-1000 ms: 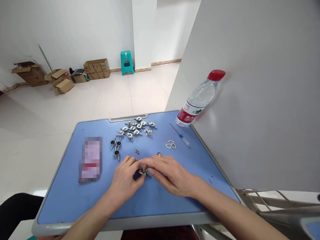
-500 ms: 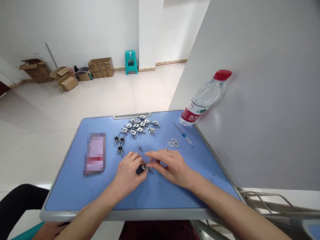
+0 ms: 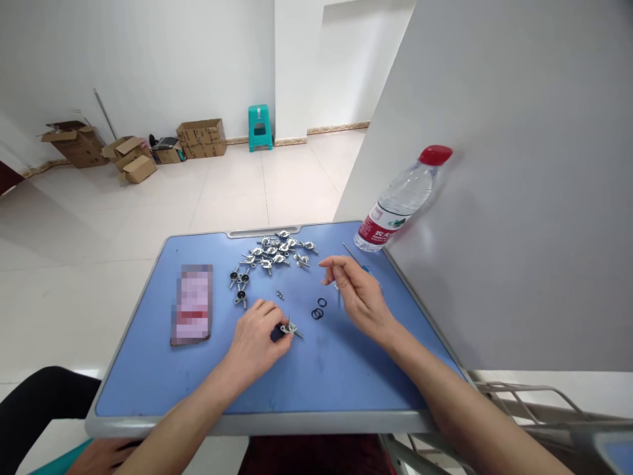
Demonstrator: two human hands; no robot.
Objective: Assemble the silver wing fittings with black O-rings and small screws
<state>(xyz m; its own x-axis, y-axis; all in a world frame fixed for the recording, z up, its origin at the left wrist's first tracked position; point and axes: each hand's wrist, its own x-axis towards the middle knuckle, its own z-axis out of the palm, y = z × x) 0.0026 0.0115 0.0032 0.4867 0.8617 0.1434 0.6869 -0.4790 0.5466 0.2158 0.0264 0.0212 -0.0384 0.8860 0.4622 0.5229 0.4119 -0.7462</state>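
My left hand (image 3: 260,335) rests on the blue table and pinches a small silver metal fitting (image 3: 289,327) with a thin pin standing up from it and a stem pointing right. My right hand (image 3: 360,290) is raised off to the right, its fingers loosely bent and apart, with nothing visible between them. Under it, flat metal plates (image 3: 335,285) are mostly hidden, and a screwdriver (image 3: 352,251) is partly covered. Black rubber rings (image 3: 317,313) lie between the hands. Beyond the left hand are tiny metal pieces (image 3: 279,294) and fittings with black centres (image 3: 241,295).
A pile of silver fittings (image 3: 277,251) lies towards the table's far edge. At the left is a blurred-out flat pinkish object (image 3: 192,303). A water bottle (image 3: 395,204) stands at the back right corner by the grey panel (image 3: 519,198). Another person's hand (image 3: 101,456) shows at lower left.
My right hand has moved away from the fitting, up and to the right, over the flat plates, uncovering the black rings. My left hand has stayed on the fitting.
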